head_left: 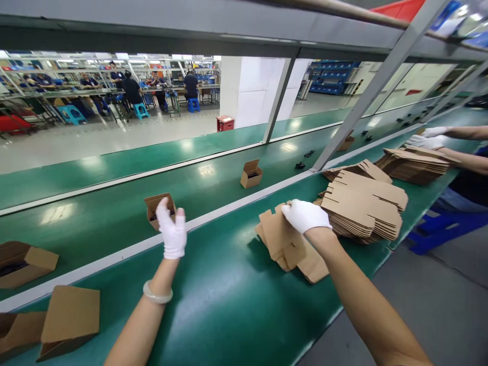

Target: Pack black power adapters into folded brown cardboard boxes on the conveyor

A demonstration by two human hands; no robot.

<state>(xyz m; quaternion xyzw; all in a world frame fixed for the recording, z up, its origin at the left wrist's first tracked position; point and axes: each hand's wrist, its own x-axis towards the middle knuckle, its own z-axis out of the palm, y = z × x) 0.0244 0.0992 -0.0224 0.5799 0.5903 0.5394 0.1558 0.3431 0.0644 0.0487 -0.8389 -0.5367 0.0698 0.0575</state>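
Note:
My left hand (pixel 173 231), in a white glove, is raised beside an open cardboard box (pixel 151 204) on the conveyor belt. Its fingers and thumb are apart, and it partly covers the box; whether they touch I cannot tell. My right hand (pixel 306 216), also gloved, pinches the upper edge of a folded-flat cardboard box (pixel 284 241) above the green bench. Several layers of card show there; how many are held is unclear. Just right of this hand lies a stack of flat cardboard boxes (pixel 360 203).
More open boxes stand at left, one on the belt (pixel 28 264) and others on the bench (pixel 70 317). Farther along are another box (pixel 251 174) and small black parts (pixel 300 165). A metal post (pixel 366 96) rises beside the belt. A co-worker's gloved hands (pixel 429 138) are at another stack, far right.

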